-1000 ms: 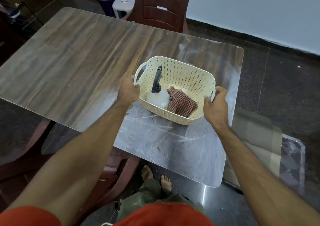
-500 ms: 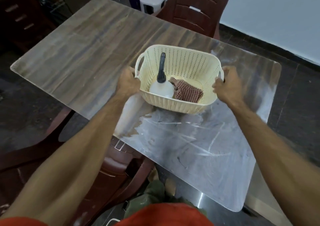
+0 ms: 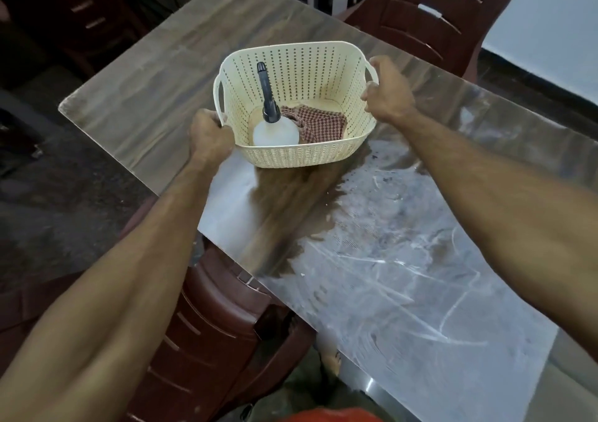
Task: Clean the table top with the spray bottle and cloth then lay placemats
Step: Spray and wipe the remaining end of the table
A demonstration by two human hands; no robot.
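Both hands, left hand (image 3: 210,135) and right hand (image 3: 386,93), curl their fingers around the basket's (image 3: 291,156) handles on the table (image 3: 161,75). The spray bottle (image 3: 275,130) and cloth (image 3: 320,124) lie inside, unused. I'd say cleaning hasn't begun; the tabletop looks smeared, and no placemats show.

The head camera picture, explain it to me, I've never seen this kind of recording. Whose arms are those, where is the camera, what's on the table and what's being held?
There is no machine here. A person wears a camera on their head, looking forward and down, so the two bare arms are their own. The left hand grips the near left corner of a cream perforated basket, and the right hand holds its right handle. Inside the basket lie a white spray bottle with a dark nozzle and a checked cloth. The basket is over a wood-patterned table whose near part looks smeared with whitish streaks. Dark red chairs stand by the table. No placemats show.
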